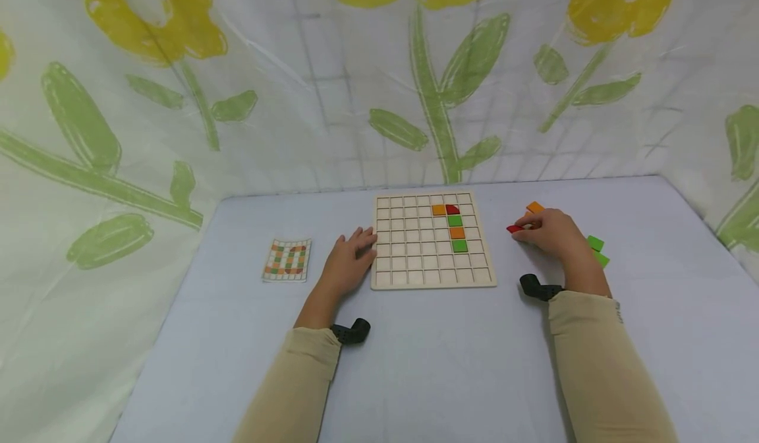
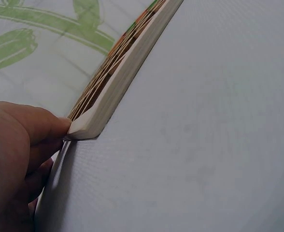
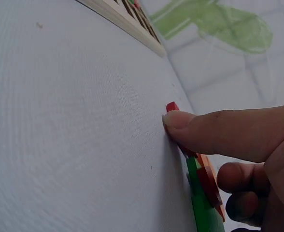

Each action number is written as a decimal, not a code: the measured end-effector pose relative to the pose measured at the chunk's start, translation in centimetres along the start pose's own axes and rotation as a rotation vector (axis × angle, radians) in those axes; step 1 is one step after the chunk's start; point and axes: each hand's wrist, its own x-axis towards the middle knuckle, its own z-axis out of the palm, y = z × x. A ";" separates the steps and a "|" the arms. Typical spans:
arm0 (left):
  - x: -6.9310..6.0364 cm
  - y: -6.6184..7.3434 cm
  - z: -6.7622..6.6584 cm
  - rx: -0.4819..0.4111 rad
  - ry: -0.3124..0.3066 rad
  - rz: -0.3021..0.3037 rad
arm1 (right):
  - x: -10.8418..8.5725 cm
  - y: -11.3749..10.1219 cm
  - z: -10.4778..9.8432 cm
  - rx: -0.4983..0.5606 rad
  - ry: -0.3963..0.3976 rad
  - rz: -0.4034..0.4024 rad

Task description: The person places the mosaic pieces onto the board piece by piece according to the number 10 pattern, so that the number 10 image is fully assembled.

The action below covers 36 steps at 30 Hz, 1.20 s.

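A wooden grid board [image 1: 409, 265] lies mid-table, holding an orange square [image 1: 457, 233], an orange tile in the upper row, two green squares and a red rounded tile [image 1: 452, 209]. My left hand [image 1: 346, 265] rests beside the board with fingertips touching its left edge; the left wrist view shows a digit against the board's corner [image 2: 86, 126]. To the right of the board, my right hand [image 1: 551, 234] pinches a red tile [image 1: 514, 229], whose tip [image 3: 171, 106] shows past the thumb. Further tiles, red, orange and green [image 3: 207, 212], lie under and around that hand.
A small pattern card [image 1: 287, 260] with coloured squares lies left of the left hand. Orange tiles [image 1: 535, 207] sit beyond the right hand, green tiles [image 1: 597, 250] to its right. Behind the table hangs a flower-printed curtain [image 1: 273, 126].
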 end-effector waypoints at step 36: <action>-0.1 0.1 0.0 0.013 0.017 0.012 | -0.1 -3.7 1.7 0.416 -0.143 -0.098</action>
